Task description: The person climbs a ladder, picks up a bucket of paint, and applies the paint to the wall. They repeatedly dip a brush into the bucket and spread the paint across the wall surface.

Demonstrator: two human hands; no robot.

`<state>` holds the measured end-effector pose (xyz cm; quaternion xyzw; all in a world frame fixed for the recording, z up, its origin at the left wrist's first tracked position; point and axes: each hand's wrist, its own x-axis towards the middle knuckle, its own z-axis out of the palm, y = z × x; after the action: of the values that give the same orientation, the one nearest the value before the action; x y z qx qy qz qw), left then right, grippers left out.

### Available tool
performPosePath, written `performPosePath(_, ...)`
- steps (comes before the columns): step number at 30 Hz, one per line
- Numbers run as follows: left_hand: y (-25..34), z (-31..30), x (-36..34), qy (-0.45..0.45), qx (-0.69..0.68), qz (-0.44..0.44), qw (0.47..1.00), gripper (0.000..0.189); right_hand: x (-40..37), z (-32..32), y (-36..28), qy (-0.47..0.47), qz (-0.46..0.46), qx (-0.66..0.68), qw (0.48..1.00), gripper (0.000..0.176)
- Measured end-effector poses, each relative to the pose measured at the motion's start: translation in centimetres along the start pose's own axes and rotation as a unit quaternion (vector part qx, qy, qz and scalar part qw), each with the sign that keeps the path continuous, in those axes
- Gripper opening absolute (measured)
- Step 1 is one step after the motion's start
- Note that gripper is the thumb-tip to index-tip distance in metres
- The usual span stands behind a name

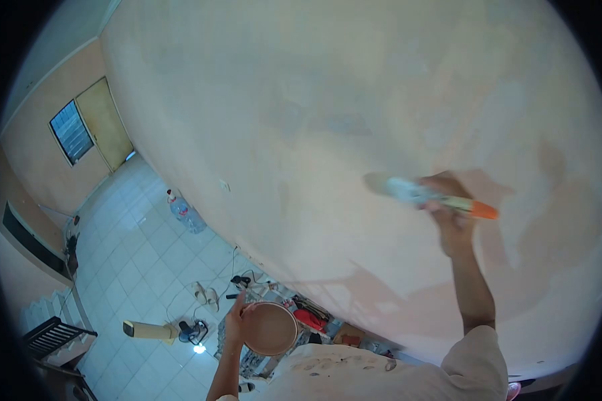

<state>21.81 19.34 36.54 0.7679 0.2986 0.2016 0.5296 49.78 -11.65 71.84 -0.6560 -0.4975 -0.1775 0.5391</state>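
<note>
Pale, stained cloth of the wearer's shirt [354,371] lies nearest. Just left of it, the left hand [236,322] has its grip closed on a round, pinkish-brown tub [291,334]. Farther right, the right hand [455,222] grips a broad, orange-ended paintbrush [408,190], bristles pointing left before a pale pink wall [301,187]; blur hides whether they touch it. Good brushing calls for light, even pressure, overlapping strokes and a level tub near the wall.
</note>
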Motion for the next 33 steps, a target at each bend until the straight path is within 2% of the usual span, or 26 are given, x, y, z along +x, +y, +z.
performPosePath(1,-0.1,0.2,0.0,0.0,-0.001,-0.008,1.0,0.028,-0.3,1.3,0.9,-0.049,0.014,-0.007,0.999,0.022)
performPosePath(3,-0.7,0.3,0.1,0.007,-0.039,-0.006,0.999,0.019,-1.9,4.0,2.0,-0.085,0.105,0.047,0.99,0.024)
performPosePath(4,-0.6,-0.1,0.0,-0.015,0.038,0.056,0.998,0.018,-3.1,5.2,2.8,-0.088,0.107,0.051,0.989,0.024)
performPosePath(5,-0.9,-0.2,0.1,-0.013,0.038,0.05,0.998,0.018,-4.4,6.2,3.8,-0.099,0.141,0.095,0.98,0.023)
performPosePath(7,-1.8,0.0,0.6,0.023,0.099,0.19,0.977,0.019,-7.2,8.2,5.1,-0.112,0.179,0.143,0.967,0.023)
performPosePath(9,-2.3,0.0,0.3,0.037,0.117,0.204,0.971,0.02,-9.9,10.2,5.2,-0.079,0.329,0.221,0.915,0.023)
performPosePath(10,-2.4,-0.1,0.2,0.05,0.134,0.223,0.964,0.021,-10.8,11.2,4.8,-0.072,0.354,0.225,0.905,0.025)
performPosePath(11,-2.7,0.0,0.2,0.05,0.136,0.214,0.966,0.021,-12.0,12.0,4.9,-0.078,0.361,0.228,0.901,0.025)
performPosePath(13,-3.7,0.1,-0.3,-0.007,0.018,0.063,0.998,0.023,-14.7,13.4,5.3,-0.076,0.396,0.221,0.888,0.026)
performPosePath(15,-0.1,-0.1,-0.4,-0.007,-0.029,-0.034,0.999,0.023,-15.6,14.2,5.2,-0.103,0.425,0.224,0.871,0.024)
performPosePath(17,-0.1,0.1,0.0,-0.003,0.013,0.003,1.0,0.026,-16.6,14.9,5.3,-0.115,0.436,0.219,0.865,0.024)
performPosePath(19,-1.0,0.9,0.7,0.007,0.067,0.135,0.989,0.032,-17.3,15.4,5.8,-0.146,0.459,0.232,0.845,0.027)
performPosePath(21,-1.3,1.6,2.0,0.08,0.188,0.281,0.938,0.038,-17.8,15.8,5.9,-0.151,0.458,0.253,0.839,0.027)
performPosePath(22,0.2,2.2,1.6,0.08,0.195,0.272,0.939,0.038,-18.2,15.9,6.6,-0.161,0.46,0.258,0.834,0.025)
performPosePath(23,1.6,2.5,1.3,0.033,0.095,0.122,0.987,0.037,-18.9,16.3,6.9,-0.164,0.462,0.262,0.831,0.025)
performPosePath(24,2.5,2.1,0.9,-0.014,-0.012,-0.029,0.999,0.037,-19.5,17.0,6.4,-0.18,0.46,0.258,0.83,0.024)
performPosePath(27,2.0,1.8,1.0,-0.019,0.012,-0.013,1.0,0.036,-20.4,18.4,6.2,-0.2,0.44,0.263,0.835,0.021)
performPosePath(29,2.0,1.9,1.6,-0.007,0.014,0.009,1.0,0.036,-20.3,18.7,6.9,-0.253,0.378,0.236,0.859,0.021)
performPosePath(31,1.6,1.6,1.2,0.002,0.02,0.035,0.999,0.036,-20.1,17.2,7.6,-0.233,0.415,0.255,0.842,0.023)
performPosePath(33,1.6,1.2,1.5,-0.059,0.022,-0.02,0.998,0.032,-20.1,13.4,10.4,-0.169,0.408,0.239,0.865,0.021)
